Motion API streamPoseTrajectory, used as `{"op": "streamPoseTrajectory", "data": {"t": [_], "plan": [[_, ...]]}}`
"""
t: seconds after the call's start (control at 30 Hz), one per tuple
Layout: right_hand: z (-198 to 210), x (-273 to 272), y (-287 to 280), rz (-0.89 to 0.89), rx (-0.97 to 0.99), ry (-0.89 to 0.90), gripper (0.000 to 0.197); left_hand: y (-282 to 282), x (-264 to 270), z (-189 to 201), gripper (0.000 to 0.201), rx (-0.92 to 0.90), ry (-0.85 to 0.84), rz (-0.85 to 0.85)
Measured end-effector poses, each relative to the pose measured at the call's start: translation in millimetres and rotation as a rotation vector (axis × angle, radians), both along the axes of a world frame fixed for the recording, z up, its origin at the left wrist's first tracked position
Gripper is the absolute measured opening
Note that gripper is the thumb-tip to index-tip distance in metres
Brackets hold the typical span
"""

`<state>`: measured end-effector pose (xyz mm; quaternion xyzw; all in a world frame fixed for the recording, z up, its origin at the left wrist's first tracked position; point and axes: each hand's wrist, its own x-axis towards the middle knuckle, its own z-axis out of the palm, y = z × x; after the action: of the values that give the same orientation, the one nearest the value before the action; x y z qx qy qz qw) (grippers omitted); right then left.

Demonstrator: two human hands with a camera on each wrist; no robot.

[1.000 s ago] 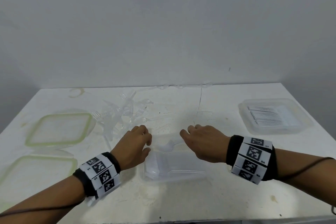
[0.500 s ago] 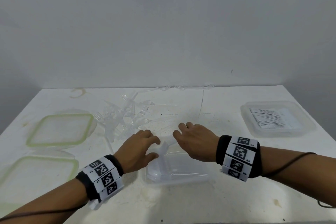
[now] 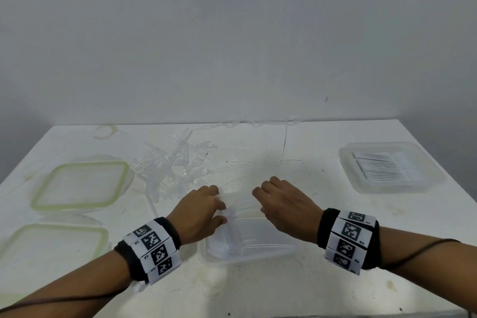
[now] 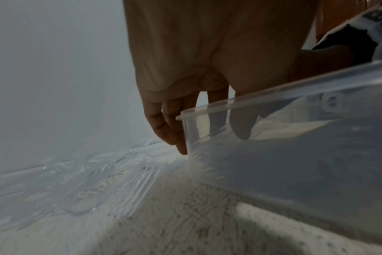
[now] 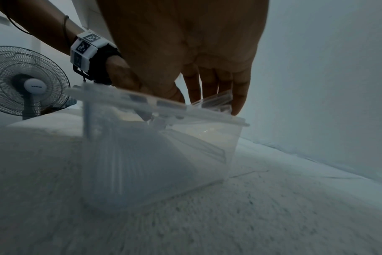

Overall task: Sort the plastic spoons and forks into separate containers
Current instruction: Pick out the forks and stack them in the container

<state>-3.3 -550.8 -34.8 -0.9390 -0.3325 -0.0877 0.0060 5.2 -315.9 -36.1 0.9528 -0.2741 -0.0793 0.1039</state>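
Observation:
A stack of clear plastic spoons (image 3: pixel 240 204) hangs level between my two hands, over the far end of the clear middle container (image 3: pixel 271 250). My left hand (image 3: pixel 223 212) pinches its left end. My right hand (image 3: pixel 258 201) grips the handle ends (image 5: pixel 216 101) just above the container's rim (image 5: pixel 164 110). More clear cutlery lies inside along the container's left wall. In the left wrist view my fingers (image 4: pixel 164 127) hang at the container's corner (image 4: pixel 294 155). A loose pile of clear forks (image 3: pixel 175 168) lies on the table to the far left of my hands.
A second clear container (image 3: pixel 387 168) with neatly stacked cutlery sits at the far right. Two green-rimmed lids (image 3: pixel 80 186) (image 3: pixel 49 248) lie on the left. The white table (image 3: pixel 258 292) meets a grey wall at the back. A standing fan (image 5: pixel 31 82) shows in the right wrist view.
Both hands have drawn slightly closer together at the container's far end. The stack, tilted in the left hand half a second ago, now lies level between both hands.

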Motion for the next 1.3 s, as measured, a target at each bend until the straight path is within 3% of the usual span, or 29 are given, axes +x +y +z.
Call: {"op": "streamPoseTrajectory", "data": {"t": [0.43,0.57,0.7,0.87,1.3], "plan": [[-21.4,1.5,-4.9,-0.013,0.013,0.003,0.026,-5.5,6.5,-5.8,0.036,-0.062,0.062,0.005],[-27.7,1.7,-3.8,-0.045,0.046,0.01,0.016,-4.3,7.4,-12.3,0.035,-0.089,0.108,0.031],[-31.5,1.7,-5.8,-0.049,0.08,0.032,0.013,-4.2,6.5,-15.5,0.049,-0.096,0.11,0.004],[-30.0,0.1,-5.3,-0.053,0.087,0.088,0.017,-7.9,1.5,-18.8,0.023,-0.185,0.053,0.095],[-35.5,3.6,-7.3,-0.016,0.111,0.104,0.023,-17.7,-1.2,-26.0,0.017,-0.271,0.001,0.241]]}}
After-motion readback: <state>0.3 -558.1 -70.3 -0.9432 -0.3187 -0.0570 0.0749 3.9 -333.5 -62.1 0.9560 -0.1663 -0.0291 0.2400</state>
